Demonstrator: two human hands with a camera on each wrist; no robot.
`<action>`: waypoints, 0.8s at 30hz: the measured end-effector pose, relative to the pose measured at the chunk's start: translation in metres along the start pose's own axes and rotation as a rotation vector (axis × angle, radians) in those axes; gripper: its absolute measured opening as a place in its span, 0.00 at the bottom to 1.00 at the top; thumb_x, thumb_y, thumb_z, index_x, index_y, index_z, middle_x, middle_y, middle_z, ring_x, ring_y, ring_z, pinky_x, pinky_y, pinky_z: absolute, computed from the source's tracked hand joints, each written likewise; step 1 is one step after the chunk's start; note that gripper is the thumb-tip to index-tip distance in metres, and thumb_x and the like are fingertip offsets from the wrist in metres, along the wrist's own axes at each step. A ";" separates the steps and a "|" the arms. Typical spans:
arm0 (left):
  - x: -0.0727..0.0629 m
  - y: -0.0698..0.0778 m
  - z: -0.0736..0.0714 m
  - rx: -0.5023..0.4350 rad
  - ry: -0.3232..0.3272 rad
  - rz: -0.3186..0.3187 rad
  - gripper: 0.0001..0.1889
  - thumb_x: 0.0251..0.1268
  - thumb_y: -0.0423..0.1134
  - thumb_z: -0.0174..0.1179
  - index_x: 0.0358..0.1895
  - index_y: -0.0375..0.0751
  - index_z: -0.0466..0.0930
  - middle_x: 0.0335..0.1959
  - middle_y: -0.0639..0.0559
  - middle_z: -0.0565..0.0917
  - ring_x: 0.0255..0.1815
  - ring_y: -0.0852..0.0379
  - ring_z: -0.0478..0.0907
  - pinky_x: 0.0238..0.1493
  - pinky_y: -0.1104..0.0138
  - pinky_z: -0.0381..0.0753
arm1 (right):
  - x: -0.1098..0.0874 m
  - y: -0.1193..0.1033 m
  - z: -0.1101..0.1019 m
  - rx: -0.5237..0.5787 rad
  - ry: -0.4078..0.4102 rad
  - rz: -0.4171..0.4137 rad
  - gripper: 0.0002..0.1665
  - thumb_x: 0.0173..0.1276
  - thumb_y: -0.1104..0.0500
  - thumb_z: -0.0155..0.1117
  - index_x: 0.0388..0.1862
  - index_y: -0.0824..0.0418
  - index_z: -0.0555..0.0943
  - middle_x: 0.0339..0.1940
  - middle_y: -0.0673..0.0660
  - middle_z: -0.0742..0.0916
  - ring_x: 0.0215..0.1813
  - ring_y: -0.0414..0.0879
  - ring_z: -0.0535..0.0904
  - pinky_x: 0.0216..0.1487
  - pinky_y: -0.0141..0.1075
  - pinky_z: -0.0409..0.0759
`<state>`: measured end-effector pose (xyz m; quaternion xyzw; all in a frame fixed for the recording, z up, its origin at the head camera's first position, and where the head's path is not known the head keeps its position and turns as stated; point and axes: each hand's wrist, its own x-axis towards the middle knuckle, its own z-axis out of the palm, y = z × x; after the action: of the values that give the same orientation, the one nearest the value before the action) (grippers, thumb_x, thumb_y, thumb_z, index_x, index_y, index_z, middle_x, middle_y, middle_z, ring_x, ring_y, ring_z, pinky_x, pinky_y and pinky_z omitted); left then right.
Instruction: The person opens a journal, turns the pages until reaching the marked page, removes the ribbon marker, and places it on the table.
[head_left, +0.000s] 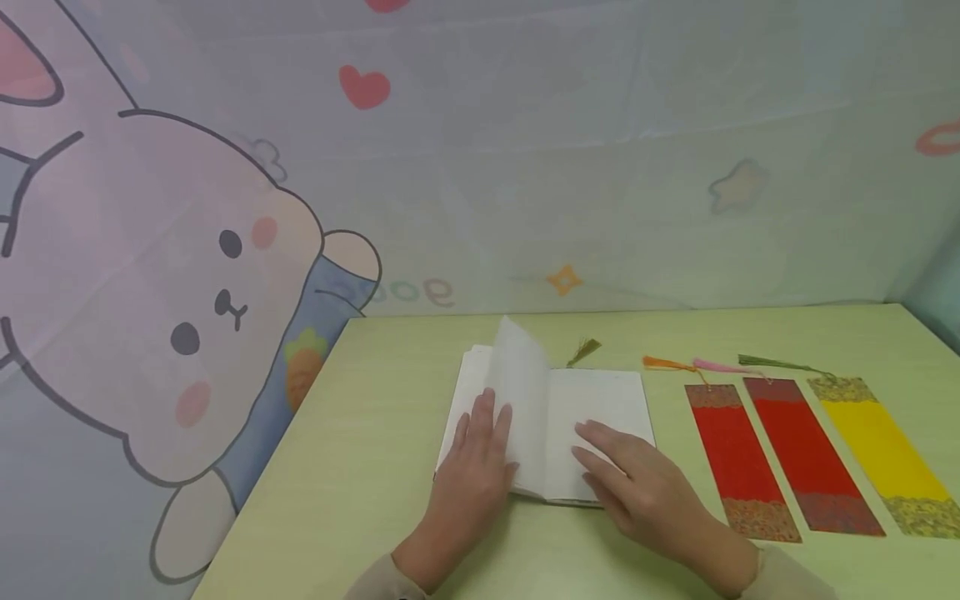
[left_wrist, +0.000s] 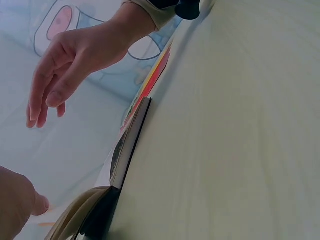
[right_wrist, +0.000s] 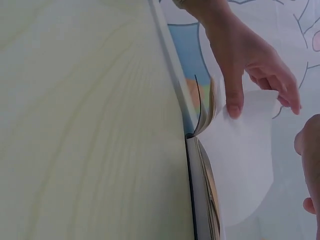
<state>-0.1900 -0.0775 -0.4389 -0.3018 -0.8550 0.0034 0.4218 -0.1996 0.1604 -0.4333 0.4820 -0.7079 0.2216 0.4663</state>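
An open book (head_left: 600, 392) with blank white pages lies on the table, and one thin page (head_left: 519, 375) stands up near its middle. My left hand (head_left: 472, 467) rests on the left side of the book, fingers extended beside the raised page. In the right wrist view, the left thumb touches the lifted white page (right_wrist: 240, 165). Over the right-hand page is my right hand (head_left: 645, 492), fingers loosely bent and nothing held. The left wrist view shows that right hand (left_wrist: 82, 60) above the book. A green tassel (head_left: 584, 352) pokes out past the book's top edge.
To the book's right lie three tasselled bookmarks: one red with an orange tassel (head_left: 738, 462), another red (head_left: 813, 454) with a pink tassel, and one yellow (head_left: 885, 450) with a green tassel. A printed cloth (head_left: 525, 192) hangs behind the pale table (head_left: 360, 417).
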 end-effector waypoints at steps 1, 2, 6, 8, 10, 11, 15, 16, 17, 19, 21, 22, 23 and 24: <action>-0.002 -0.001 0.000 0.012 0.001 -0.002 0.32 0.54 0.38 0.56 0.62 0.24 0.64 0.66 0.27 0.60 0.67 0.39 0.60 0.60 0.50 0.66 | -0.002 0.001 0.000 -0.003 -0.008 0.005 0.19 0.73 0.56 0.48 0.45 0.66 0.82 0.49 0.64 0.83 0.47 0.56 0.81 0.39 0.45 0.79; -0.005 -0.003 0.000 0.025 -0.005 -0.006 0.32 0.53 0.38 0.57 0.62 0.26 0.65 0.66 0.28 0.60 0.67 0.39 0.59 0.60 0.49 0.65 | -0.004 0.002 -0.001 -0.004 -0.013 0.009 0.19 0.73 0.56 0.47 0.44 0.66 0.82 0.49 0.64 0.83 0.46 0.56 0.81 0.39 0.45 0.79; -0.016 -0.006 -0.001 0.056 -0.063 -0.027 0.32 0.50 0.40 0.64 0.61 0.32 0.69 0.67 0.33 0.61 0.67 0.38 0.59 0.62 0.45 0.60 | -0.015 0.005 -0.004 -0.007 -0.066 0.049 0.21 0.74 0.54 0.45 0.45 0.65 0.82 0.49 0.61 0.83 0.47 0.55 0.81 0.40 0.46 0.79; -0.020 -0.007 -0.001 0.055 -0.113 -0.043 0.34 0.48 0.42 0.68 0.61 0.34 0.70 0.67 0.36 0.62 0.67 0.38 0.58 0.62 0.44 0.59 | -0.021 0.007 -0.005 -0.011 -0.095 0.072 0.23 0.74 0.52 0.44 0.45 0.65 0.82 0.48 0.60 0.83 0.48 0.54 0.81 0.40 0.45 0.79; -0.023 -0.007 -0.002 0.043 -0.173 -0.063 0.34 0.50 0.44 0.68 0.61 0.35 0.71 0.67 0.38 0.64 0.68 0.37 0.58 0.62 0.44 0.58 | -0.027 0.009 -0.008 -0.021 -0.136 0.099 0.24 0.75 0.50 0.43 0.47 0.65 0.82 0.48 0.59 0.83 0.48 0.53 0.80 0.41 0.45 0.79; -0.025 -0.007 -0.002 0.039 -0.207 -0.071 0.33 0.52 0.45 0.67 0.61 0.35 0.70 0.67 0.39 0.65 0.68 0.38 0.58 0.62 0.45 0.59 | -0.030 0.009 -0.009 -0.026 -0.158 0.111 0.25 0.75 0.50 0.42 0.47 0.65 0.82 0.48 0.59 0.83 0.48 0.52 0.80 0.41 0.45 0.79; -0.030 -0.005 -0.002 0.025 -0.341 -0.110 0.28 0.61 0.47 0.60 0.62 0.36 0.70 0.65 0.41 0.68 0.67 0.39 0.60 0.63 0.47 0.60 | -0.042 0.012 -0.017 -0.040 -0.283 0.178 0.25 0.74 0.48 0.45 0.49 0.65 0.81 0.49 0.59 0.83 0.49 0.51 0.80 0.43 0.46 0.79; -0.031 -0.005 -0.002 0.020 -0.378 -0.123 0.27 0.63 0.48 0.58 0.62 0.36 0.70 0.64 0.41 0.69 0.67 0.40 0.61 0.63 0.48 0.60 | -0.045 0.013 -0.019 -0.047 -0.325 0.201 0.25 0.72 0.47 0.48 0.50 0.65 0.81 0.49 0.58 0.83 0.50 0.51 0.80 0.44 0.46 0.79; -0.033 -0.005 -0.002 0.013 -0.416 -0.137 0.26 0.65 0.48 0.56 0.62 0.36 0.70 0.64 0.41 0.69 0.67 0.41 0.61 0.64 0.48 0.59 | -0.047 0.013 -0.021 -0.053 -0.365 0.224 0.24 0.70 0.47 0.53 0.51 0.65 0.80 0.50 0.58 0.83 0.50 0.51 0.79 0.44 0.46 0.79; -0.034 -0.004 -0.002 -0.004 -0.486 -0.168 0.26 0.68 0.49 0.52 0.62 0.37 0.70 0.64 0.42 0.69 0.67 0.42 0.60 0.64 0.49 0.58 | -0.050 0.014 -0.024 -0.074 -0.445 0.271 0.25 0.64 0.47 0.61 0.53 0.64 0.79 0.51 0.58 0.82 0.52 0.51 0.78 0.45 0.46 0.79; -0.035 -0.005 -0.002 -0.026 -0.543 -0.194 0.26 0.70 0.50 0.49 0.62 0.36 0.70 0.64 0.42 0.69 0.67 0.43 0.60 0.64 0.48 0.58 | -0.053 0.015 -0.027 -0.096 -0.512 0.308 0.29 0.57 0.49 0.69 0.54 0.64 0.79 0.52 0.58 0.82 0.53 0.52 0.77 0.46 0.46 0.79; -0.035 -0.005 -0.002 -0.037 -0.568 -0.206 0.26 0.70 0.51 0.47 0.63 0.36 0.69 0.65 0.42 0.69 0.68 0.43 0.60 0.64 0.48 0.58 | -0.055 0.016 -0.029 -0.103 -0.536 0.324 0.31 0.54 0.50 0.71 0.55 0.64 0.78 0.53 0.58 0.81 0.53 0.52 0.77 0.46 0.46 0.78; -0.035 -0.005 -0.002 -0.049 -0.589 -0.215 0.27 0.71 0.52 0.46 0.63 0.36 0.69 0.65 0.42 0.69 0.67 0.43 0.60 0.64 0.48 0.58 | -0.056 0.016 -0.030 -0.110 -0.554 0.338 0.32 0.52 0.50 0.73 0.55 0.64 0.78 0.53 0.58 0.81 0.54 0.52 0.77 0.47 0.46 0.78; -0.035 -0.005 -0.001 -0.057 -0.605 -0.221 0.27 0.71 0.53 0.45 0.63 0.36 0.69 0.65 0.42 0.69 0.67 0.43 0.60 0.64 0.48 0.58 | -0.057 0.017 -0.031 -0.115 -0.569 0.348 0.33 0.52 0.50 0.73 0.55 0.64 0.78 0.53 0.58 0.81 0.54 0.52 0.77 0.47 0.46 0.78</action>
<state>-0.1752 -0.1002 -0.4621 -0.2041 -0.9689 0.0230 0.1378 -0.1950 0.2184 -0.4669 0.3694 -0.8927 0.1144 0.2315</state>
